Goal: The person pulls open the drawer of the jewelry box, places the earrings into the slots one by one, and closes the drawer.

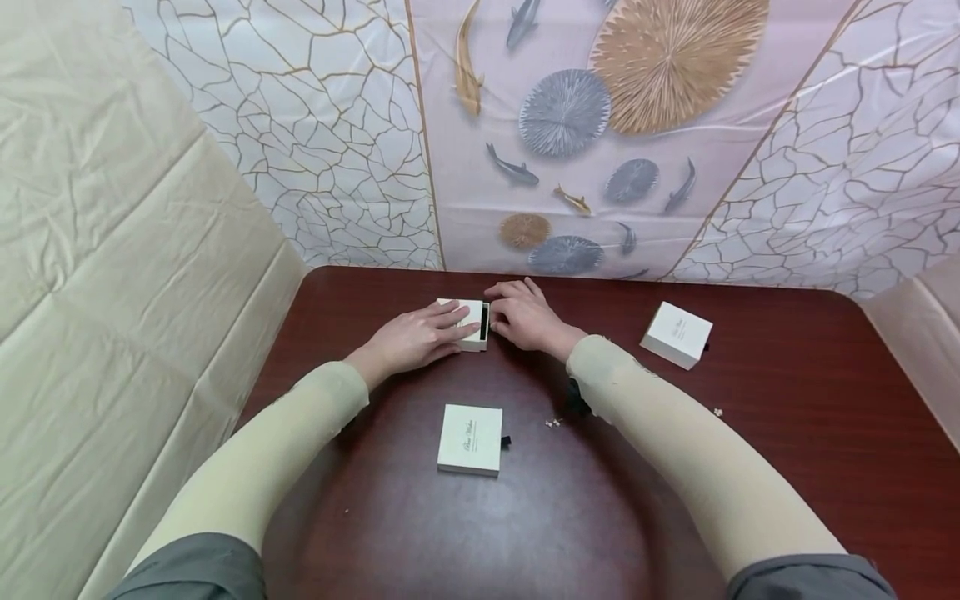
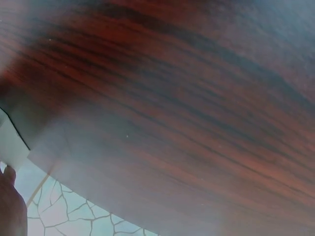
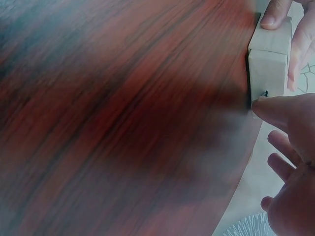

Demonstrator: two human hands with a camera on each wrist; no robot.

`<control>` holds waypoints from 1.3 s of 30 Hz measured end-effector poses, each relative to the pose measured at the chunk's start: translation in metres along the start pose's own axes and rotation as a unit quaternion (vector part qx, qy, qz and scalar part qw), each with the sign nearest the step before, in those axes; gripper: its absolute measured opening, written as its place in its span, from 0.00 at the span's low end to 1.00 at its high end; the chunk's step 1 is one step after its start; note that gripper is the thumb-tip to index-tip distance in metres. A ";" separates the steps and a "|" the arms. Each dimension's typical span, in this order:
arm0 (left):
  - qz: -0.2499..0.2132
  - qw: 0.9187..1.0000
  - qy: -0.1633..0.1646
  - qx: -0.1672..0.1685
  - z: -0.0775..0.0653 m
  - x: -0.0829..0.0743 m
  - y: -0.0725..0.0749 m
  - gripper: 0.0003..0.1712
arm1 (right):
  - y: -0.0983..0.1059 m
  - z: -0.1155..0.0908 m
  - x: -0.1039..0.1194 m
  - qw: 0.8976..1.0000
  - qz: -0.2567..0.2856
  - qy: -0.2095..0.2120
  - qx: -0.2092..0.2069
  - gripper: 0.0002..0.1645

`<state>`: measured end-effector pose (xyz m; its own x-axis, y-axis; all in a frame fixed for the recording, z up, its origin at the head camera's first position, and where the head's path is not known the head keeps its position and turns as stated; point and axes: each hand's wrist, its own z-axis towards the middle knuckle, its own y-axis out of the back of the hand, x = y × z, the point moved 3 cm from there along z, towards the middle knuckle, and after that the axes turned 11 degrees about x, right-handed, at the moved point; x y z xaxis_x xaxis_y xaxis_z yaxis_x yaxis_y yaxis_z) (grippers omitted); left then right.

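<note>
A small white drawer box [image 1: 471,340] stands near the table's far edge, its inner tray slid partly out to the right, with a dark gap showing. My left hand [image 1: 420,335] lies over the sleeve and holds it between thumb and fingers. At the tray's end, my right hand [image 1: 525,317] pinches around the black pull tab [image 3: 266,93]; its thumb [image 3: 275,109] covers most of the tab. The left wrist view catches only a corner of the box [image 2: 12,142] and part of a hand [image 2: 11,206].
A flat white box [image 1: 470,440] with a black tab lies nearer me. Another white box [image 1: 677,335] sits at the right. Tiny pale pieces [image 1: 553,422] lie beside my right forearm, and another small piece [image 1: 717,412] is farther right. A patterned curtain [image 1: 562,167] hangs behind the table.
</note>
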<state>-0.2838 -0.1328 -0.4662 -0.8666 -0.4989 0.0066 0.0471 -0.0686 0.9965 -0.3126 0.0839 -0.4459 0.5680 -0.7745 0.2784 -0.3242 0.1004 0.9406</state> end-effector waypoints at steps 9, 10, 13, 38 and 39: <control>0.007 1.000 0.005 0.001 0.000 0.000 -0.001 0.29 | -0.001 -0.003 -0.007 1.000 0.000 0.000 0.000 0.09; 0.007 1.000 0.006 0.001 0.000 0.000 -0.001 0.29 | -0.001 -0.003 -0.007 1.000 0.002 0.000 0.000 0.09; 0.002 1.000 0.007 0.003 0.000 0.000 -0.001 0.29 | 0.000 -0.004 -0.009 1.000 0.004 0.001 -0.001 0.09; 0.006 1.000 0.012 -0.001 0.000 -0.001 -0.002 0.29 | 0.005 -0.020 -0.019 1.000 -0.001 0.004 -0.018 0.08; 0.005 1.000 0.012 -0.001 0.000 -0.001 -0.001 0.29 | 0.004 -0.020 -0.019 1.000 -0.001 0.003 -0.017 0.08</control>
<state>-0.2833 -0.1319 -0.4675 -0.8544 -0.5194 0.0151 0.0573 -0.0653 0.9962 -0.3100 0.1119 -0.4432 0.5729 -0.7709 0.2782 -0.2971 0.1210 0.9471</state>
